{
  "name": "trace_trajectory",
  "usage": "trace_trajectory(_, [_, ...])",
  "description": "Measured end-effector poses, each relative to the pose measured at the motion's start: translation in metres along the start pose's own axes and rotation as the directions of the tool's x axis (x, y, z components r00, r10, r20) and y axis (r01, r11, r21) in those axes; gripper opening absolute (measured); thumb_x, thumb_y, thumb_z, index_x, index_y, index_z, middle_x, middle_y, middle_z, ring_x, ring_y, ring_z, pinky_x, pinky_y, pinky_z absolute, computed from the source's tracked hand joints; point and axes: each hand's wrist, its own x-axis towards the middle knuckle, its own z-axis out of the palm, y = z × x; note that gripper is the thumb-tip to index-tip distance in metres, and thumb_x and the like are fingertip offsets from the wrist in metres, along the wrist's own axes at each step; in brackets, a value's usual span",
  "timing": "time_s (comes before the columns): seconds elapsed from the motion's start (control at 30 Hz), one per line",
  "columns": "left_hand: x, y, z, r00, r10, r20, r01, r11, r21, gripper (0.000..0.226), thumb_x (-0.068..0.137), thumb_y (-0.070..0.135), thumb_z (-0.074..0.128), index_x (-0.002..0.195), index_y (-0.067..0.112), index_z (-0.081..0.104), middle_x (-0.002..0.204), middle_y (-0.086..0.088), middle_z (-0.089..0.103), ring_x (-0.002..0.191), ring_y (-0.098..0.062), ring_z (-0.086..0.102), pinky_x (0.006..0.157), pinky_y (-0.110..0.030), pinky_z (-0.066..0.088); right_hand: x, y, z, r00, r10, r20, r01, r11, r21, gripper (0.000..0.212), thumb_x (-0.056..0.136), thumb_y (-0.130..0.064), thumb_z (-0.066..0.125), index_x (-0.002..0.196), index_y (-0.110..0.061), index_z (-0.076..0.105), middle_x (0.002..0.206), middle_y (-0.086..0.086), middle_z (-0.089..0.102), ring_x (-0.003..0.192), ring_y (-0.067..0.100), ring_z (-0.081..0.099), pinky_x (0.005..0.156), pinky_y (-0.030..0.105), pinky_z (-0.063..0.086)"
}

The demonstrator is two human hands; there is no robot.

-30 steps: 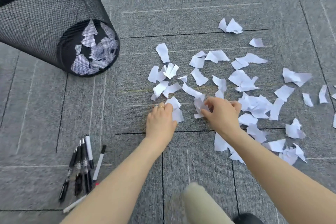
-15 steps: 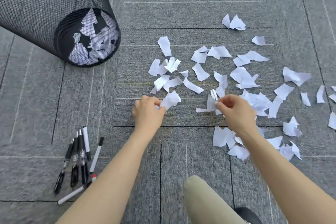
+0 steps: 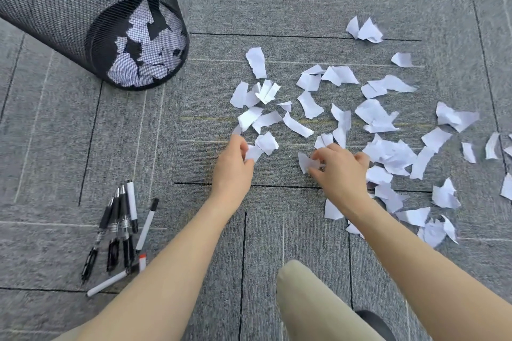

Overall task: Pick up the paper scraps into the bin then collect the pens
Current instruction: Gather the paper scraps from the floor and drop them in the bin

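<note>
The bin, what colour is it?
Black wire mesh bin, with white paper scraps showing through. The head view shows it.

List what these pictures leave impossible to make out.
- Bin: its rim is cut off by the head view's top-left edge, and mesh veils the scraps inside.
- Pens: one is partly hidden under the left forearm.
- Left hand, right hand: curled fingers hide how many paper scraps each holds.

Grey carpet tiles (image 3: 277, 8) with dark seams; khaki trouser knee (image 3: 310, 299); dark shoe (image 3: 374, 324) beside it.
</note>
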Motion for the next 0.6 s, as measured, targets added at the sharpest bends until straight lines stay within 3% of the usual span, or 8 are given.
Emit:
trace_trajectory(0.07, [0.003, 0.011, -0.001, 0.999, -0.005, 0.048, 0.009, 0.996, -0.084, 0.025, 0.089, 0.008, 0.055, 0.110, 0.014, 0.044, 0.086, 0.002, 0.054, 0.075, -0.015, 0.052, 0.059, -0.028, 0.040, 0.000, -0.002, 0.001, 1.000, 0.004, 0.003, -0.005, 1.000, 0.003, 0.017, 0.086, -0.018, 0.056, 0.103, -0.023, 0.060, 0.086, -0.005, 0.061, 0.088, 0.022, 0.059, 0.089, 0.034, 0.019])
trace_trajectory(0.17, [0.009, 0.022, 0.007, 0.995, -0.029, 0.091, 0.041, 0.990, -0.133, 0.014, 0.089, 0.010, 0.056, 0.100, 0.015, 0.048, 0.085, 0.001, 0.055, 0.076, -0.016, 0.051, 0.058, -0.020, 0.037, -0.001, -0.002, 0.003, 1.000, 0.011, -0.010, -0.011, 1.000, -0.009, 0.018, 0.087, -0.018, 0.056, 0.104, -0.023, 0.057, 0.086, -0.002, 0.068, 0.087, 0.022, 0.062, 0.089, 0.034, 0.018])
trace_trajectory(0.27, [0.014, 0.017, 0.016, 1.000, -0.011, 0.027, 0.011, 1.000, -0.001, 0.007, 0.088, 0.010, 0.055, 0.082, 0.013, 0.052, 0.083, 0.000, 0.051, 0.079, -0.022, 0.051, 0.060, -0.026, 0.036, -0.002, -0.001, 0.004, 0.999, 0.014, -0.037, -0.014, 1.000, -0.010, 0.016, 0.087, -0.018, 0.054, 0.101, -0.023, 0.061, 0.085, -0.003, 0.068, 0.084, 0.021, 0.061, 0.090, 0.035, 0.020])
trace_trajectory(0.37, [0.020, 0.012, 0.016, 0.994, 0.104, -0.027, -0.093, 0.960, 0.265, 0.004, 0.087, 0.013, 0.059, 0.089, 0.010, 0.061, 0.105, -0.004, 0.052, 0.099, -0.023, 0.050, 0.083, -0.031, 0.041, -0.006, 0.002, 0.006, 0.998, 0.000, -0.056, -0.001, 1.000, -0.013, 0.016, 0.087, -0.017, 0.053, 0.097, -0.021, 0.064, 0.088, -0.002, 0.067, 0.084, 0.022, 0.061, 0.092, 0.037, 0.021])
trace_trajectory(0.47, [0.024, 0.017, 0.013, 0.972, 0.232, 0.030, -0.225, 0.891, 0.395, 0.007, 0.089, 0.015, 0.058, 0.090, 0.008, 0.061, 0.114, -0.005, 0.052, 0.107, -0.021, 0.049, 0.085, -0.031, 0.040, -0.009, 0.006, 0.010, 0.998, -0.019, -0.067, 0.017, 0.999, -0.034, 0.014, 0.089, -0.018, 0.051, 0.088, -0.019, 0.065, 0.093, -0.003, 0.067, 0.087, 0.022, 0.058, 0.089, 0.038, 0.022])
trace_trajectory(0.6, [0.028, 0.024, 0.012, 0.958, 0.257, 0.128, -0.287, 0.847, 0.448, 0.008, 0.092, 0.009, 0.050, 0.087, 0.006, 0.054, 0.106, -0.009, 0.052, 0.106, -0.026, 0.047, 0.081, -0.038, 0.046, -0.009, 0.007, 0.011, 0.997, -0.018, -0.071, 0.016, 1.000, -0.024, 0.012, 0.089, -0.020, 0.053, 0.083, -0.020, 0.063, 0.090, -0.006, 0.066, 0.086, 0.021, 0.058, 0.084, 0.035, 0.020])
